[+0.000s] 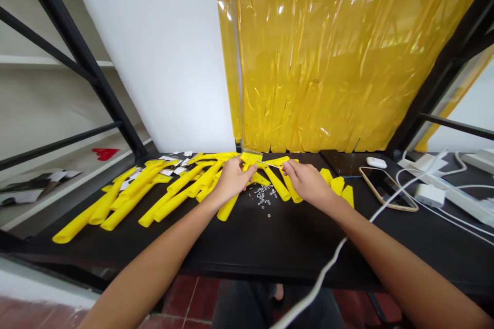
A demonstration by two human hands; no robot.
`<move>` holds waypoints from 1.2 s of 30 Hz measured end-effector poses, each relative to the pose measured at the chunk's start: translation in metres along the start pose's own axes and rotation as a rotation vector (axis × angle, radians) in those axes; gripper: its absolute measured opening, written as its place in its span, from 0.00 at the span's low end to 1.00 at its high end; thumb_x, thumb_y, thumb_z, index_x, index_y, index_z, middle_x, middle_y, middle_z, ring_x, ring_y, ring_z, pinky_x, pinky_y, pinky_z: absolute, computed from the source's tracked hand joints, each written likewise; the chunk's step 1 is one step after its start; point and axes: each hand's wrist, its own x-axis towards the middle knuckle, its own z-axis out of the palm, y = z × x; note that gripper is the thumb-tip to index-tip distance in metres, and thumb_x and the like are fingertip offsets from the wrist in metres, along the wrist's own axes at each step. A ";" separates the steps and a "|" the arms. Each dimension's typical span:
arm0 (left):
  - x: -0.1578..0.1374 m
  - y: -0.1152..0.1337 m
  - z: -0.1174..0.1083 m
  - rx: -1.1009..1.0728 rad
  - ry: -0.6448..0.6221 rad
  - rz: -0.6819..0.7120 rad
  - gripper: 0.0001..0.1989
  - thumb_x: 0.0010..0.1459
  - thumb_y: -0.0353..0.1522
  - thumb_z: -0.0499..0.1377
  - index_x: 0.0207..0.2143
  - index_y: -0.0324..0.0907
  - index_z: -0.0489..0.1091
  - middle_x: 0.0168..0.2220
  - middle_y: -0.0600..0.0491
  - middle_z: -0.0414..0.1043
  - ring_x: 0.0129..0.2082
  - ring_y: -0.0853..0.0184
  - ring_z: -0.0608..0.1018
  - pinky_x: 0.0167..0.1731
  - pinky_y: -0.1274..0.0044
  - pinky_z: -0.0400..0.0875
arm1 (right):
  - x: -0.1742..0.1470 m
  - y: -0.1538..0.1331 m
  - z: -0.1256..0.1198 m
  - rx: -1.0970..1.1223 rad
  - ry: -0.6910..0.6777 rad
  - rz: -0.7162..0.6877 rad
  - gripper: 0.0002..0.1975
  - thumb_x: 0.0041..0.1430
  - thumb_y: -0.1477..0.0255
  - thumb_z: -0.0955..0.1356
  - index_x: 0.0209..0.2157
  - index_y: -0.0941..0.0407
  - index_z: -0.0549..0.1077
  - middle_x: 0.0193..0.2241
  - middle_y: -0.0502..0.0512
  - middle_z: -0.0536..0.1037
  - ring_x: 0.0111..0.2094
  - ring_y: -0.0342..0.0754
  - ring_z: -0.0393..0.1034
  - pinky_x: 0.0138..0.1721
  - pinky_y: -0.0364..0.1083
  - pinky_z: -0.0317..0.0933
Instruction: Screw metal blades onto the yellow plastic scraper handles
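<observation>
One yellow piece (250,157) is gripped by the left hand (233,177) near the back edge of the table (293,247), the right hand (306,180) clasping a slim tool (270,165) at it; it seems part-done, loose hardware (263,194) remaining.

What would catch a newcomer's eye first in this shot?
Probably the big, shiny yellow sheet behind the black table, right of the white panel. Next come the yellow tubes spread over the table's left side. At the centre, the left hand holds a yellow piece and the right hand a thin metal tool, with small metal parts scattered just below.
</observation>
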 end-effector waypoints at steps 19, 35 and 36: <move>0.000 0.002 -0.001 0.009 -0.014 0.007 0.09 0.60 0.34 0.60 0.28 0.41 0.67 0.18 0.57 0.70 0.12 0.71 0.70 0.15 0.79 0.64 | 0.001 0.002 0.001 0.078 0.068 -0.031 0.16 0.72 0.60 0.58 0.35 0.52 0.68 0.33 0.55 0.80 0.33 0.52 0.74 0.34 0.46 0.57; -0.002 0.004 -0.002 0.014 -0.018 0.047 0.10 0.61 0.33 0.60 0.27 0.41 0.67 0.18 0.57 0.70 0.12 0.72 0.69 0.15 0.79 0.62 | -0.001 0.001 0.002 0.101 0.065 -0.065 0.14 0.70 0.61 0.60 0.35 0.53 0.69 0.32 0.55 0.79 0.34 0.52 0.72 0.36 0.47 0.57; -0.002 0.005 -0.002 0.007 -0.021 0.065 0.09 0.61 0.33 0.60 0.27 0.41 0.68 0.17 0.57 0.69 0.12 0.72 0.69 0.15 0.79 0.61 | 0.000 0.000 0.001 0.113 0.067 -0.061 0.15 0.71 0.61 0.59 0.33 0.53 0.69 0.31 0.55 0.78 0.33 0.52 0.72 0.36 0.47 0.56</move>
